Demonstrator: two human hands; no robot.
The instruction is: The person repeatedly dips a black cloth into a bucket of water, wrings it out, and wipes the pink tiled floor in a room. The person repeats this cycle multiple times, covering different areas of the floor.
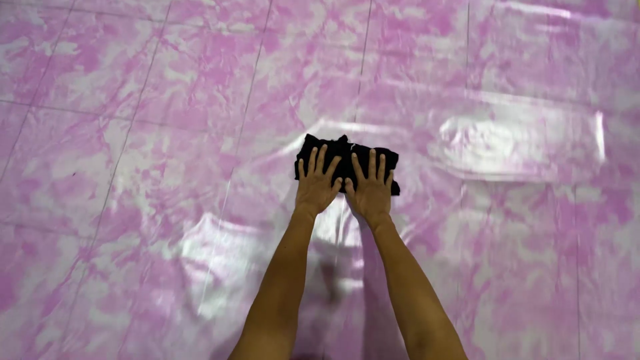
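Just above the middle of the frame, a black cloth [347, 160] lay bunched on the glossy pink-and-white tiled floor [133, 167], which shone all round it, so how much was wiped could not be told. The left hand [317, 187] and right hand [371, 190] pressed flat on the cloth side by side, fingers spread, gripping nothing.

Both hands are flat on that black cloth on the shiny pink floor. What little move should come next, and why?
Probably a short push forward. The left hand and the right hand lie side by side, fingers spread, palms pressed on the crumpled black cloth, with both arms stretched out. The glossy pink-and-white marbled tile floor stretches on beyond the cloth, so sliding it ahead seems likeliest.
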